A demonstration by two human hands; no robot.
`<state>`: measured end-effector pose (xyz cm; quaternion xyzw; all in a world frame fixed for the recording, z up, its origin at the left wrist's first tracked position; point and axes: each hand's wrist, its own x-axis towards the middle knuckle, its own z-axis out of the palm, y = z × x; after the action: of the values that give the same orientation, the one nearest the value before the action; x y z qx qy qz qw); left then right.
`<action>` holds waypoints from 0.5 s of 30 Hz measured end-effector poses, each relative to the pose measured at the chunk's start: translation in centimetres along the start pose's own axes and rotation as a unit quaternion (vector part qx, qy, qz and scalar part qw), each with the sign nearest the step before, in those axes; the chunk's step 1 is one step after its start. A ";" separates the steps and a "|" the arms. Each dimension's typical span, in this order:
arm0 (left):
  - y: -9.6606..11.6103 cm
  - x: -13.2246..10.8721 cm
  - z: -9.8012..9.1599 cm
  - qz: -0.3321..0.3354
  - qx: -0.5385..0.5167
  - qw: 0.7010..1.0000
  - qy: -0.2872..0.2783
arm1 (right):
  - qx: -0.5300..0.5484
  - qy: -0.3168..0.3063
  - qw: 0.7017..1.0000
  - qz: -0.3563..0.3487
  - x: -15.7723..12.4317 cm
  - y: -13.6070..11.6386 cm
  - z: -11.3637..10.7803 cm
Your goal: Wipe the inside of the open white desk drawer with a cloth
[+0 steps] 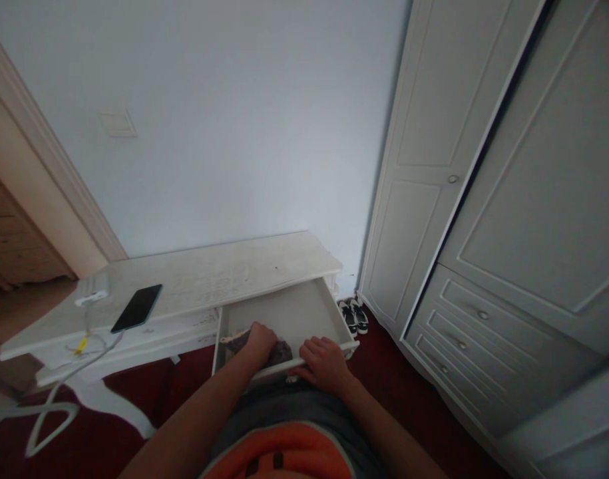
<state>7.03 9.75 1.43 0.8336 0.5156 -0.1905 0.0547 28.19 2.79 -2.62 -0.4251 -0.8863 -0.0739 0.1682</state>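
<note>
A white drawer point(304, 308) is pulled out from a worn white table point(234, 266). Inside it, near the front left, lies a dark, crumpled cloth-like item point(280, 352) with a pale cord or edge. My left hand point(261, 344) reaches into the drawer, its fingers curled down on that dark item; the fingertips are hidden. On the drawer's front edge rests my right hand point(323, 361), fingers wrapped over the top of the panel and thumb in front of it.
A black phone point(137, 308) with a white cable lies on the table's left part, near a white device point(92, 287). Black-and-white shoes point(353, 317) stand on the red floor right of the drawer. A white wardrobe point(414, 199) rises at the right.
</note>
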 end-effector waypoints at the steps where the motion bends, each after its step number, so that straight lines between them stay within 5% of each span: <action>1: 0.0 -0.1 -0.1 -0.007 0.011 1.000 0.000 | 0.000 -0.002 1.000 0.000 0.0 0.0 0.0; 15: -3.3 0.2 -0.9 -0.016 -0.013 1.000 0.006 | 0.022 -0.006 1.000 0.021 0.1 -0.3 -0.6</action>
<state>4.45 11.73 2.52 0.8255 0.5319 -0.1794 0.0592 28.02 2.55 -2.06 -0.4406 -0.8794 -0.0482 0.1736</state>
